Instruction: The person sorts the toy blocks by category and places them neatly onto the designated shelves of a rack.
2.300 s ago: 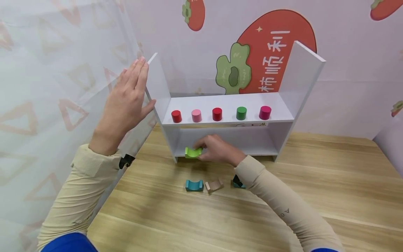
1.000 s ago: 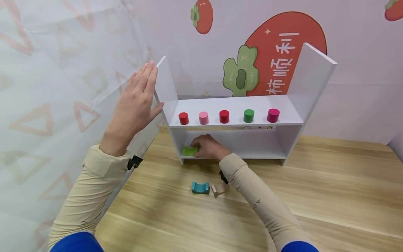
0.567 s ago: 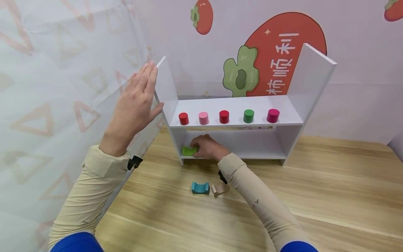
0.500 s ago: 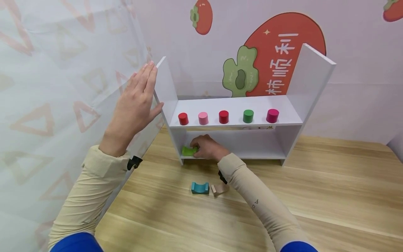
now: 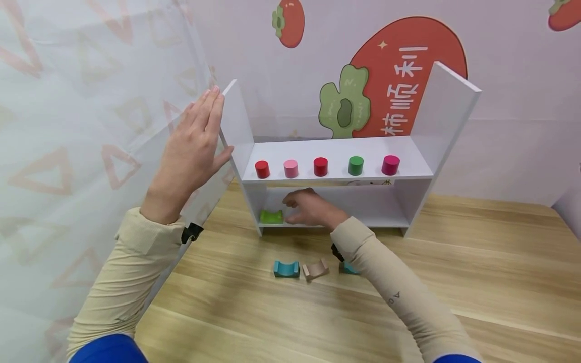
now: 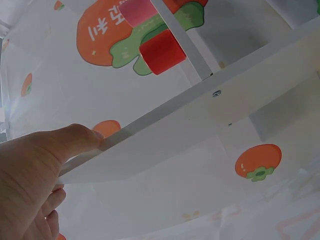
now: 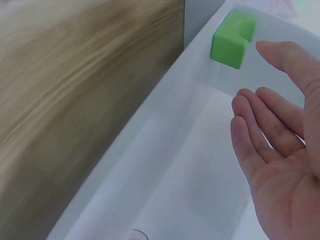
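Observation:
A white two-tier shelf stands on the wooden table. My left hand lies with straight fingers along its left side panel; in the left wrist view the thumb rests at the panel's edge. A lime-green block with a curved hollow sits on the lower board's left end, hollow upward. Just right of it, my right hand is apart from the block, fingers loosely bent around nothing. The right wrist view shows a gap between the green block and the thumb.
The upper board carries a row of small cylinders: red, pink, red, green and magenta. In front lie a teal hollowed block, a tan one and another teal one partly behind the right sleeve.
The right hand carried the green block onto the lower board's left end, let it go and drew back to the right. The left hand stays at the side panel.

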Tool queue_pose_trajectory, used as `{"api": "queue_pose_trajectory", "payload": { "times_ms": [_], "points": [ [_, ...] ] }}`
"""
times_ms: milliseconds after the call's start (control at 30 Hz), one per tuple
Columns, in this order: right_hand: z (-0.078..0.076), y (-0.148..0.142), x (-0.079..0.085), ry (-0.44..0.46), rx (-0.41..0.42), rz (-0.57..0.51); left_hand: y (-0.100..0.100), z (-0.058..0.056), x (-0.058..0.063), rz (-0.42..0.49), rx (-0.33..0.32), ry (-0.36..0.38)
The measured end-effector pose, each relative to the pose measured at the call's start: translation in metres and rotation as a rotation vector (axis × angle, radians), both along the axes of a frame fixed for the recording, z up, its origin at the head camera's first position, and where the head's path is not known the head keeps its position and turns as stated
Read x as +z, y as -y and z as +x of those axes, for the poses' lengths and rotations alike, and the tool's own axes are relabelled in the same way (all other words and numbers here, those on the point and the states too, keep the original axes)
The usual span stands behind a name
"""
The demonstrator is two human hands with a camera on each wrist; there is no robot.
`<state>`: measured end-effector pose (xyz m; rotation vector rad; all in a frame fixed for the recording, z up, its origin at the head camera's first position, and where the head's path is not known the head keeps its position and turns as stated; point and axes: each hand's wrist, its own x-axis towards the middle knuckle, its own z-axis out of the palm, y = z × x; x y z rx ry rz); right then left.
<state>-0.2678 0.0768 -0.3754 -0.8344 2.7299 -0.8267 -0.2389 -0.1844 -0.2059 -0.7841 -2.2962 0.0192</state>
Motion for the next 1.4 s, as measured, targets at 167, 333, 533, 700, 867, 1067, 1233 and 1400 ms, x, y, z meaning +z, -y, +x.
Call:
{"api": "queue_pose_trajectory", "payload": {
  "times_ms": [167,333,533,700,867,1067,1233,1400],
  "points": [
    [0.012,-0.012,0.007,-0.003,0.034,0.01,0.0,0.0,0.002,-0.004,0.002,-0.003],
    [0.028,-0.019,0.002,0.01,0.071,0.054,-0.001,0.001,0.003,0.011,-0.002,0.008],
    [0.048,-0.022,-0.012,0.0,0.155,0.06,-0.001,0.001,0.003,0.021,-0.006,0.014],
    [0.064,-0.021,-0.025,0.043,0.191,0.047,-0.001,0.002,0.002,0.02,-0.006,0.014],
    [0.076,-0.018,-0.041,0.074,0.196,0.036,-0.001,0.002,0.002,0.017,-0.004,0.017],
    [0.082,-0.016,-0.059,0.081,0.184,0.028,-0.002,0.002,0.001,0.014,-0.003,0.016],
    [0.086,-0.012,-0.069,0.052,0.172,0.016,-0.001,0.002,0.0,0.011,-0.001,0.015],
    [0.09,-0.01,-0.074,0.012,0.161,-0.001,-0.001,0.002,0.0,0.012,-0.002,0.012]
  ]
}}
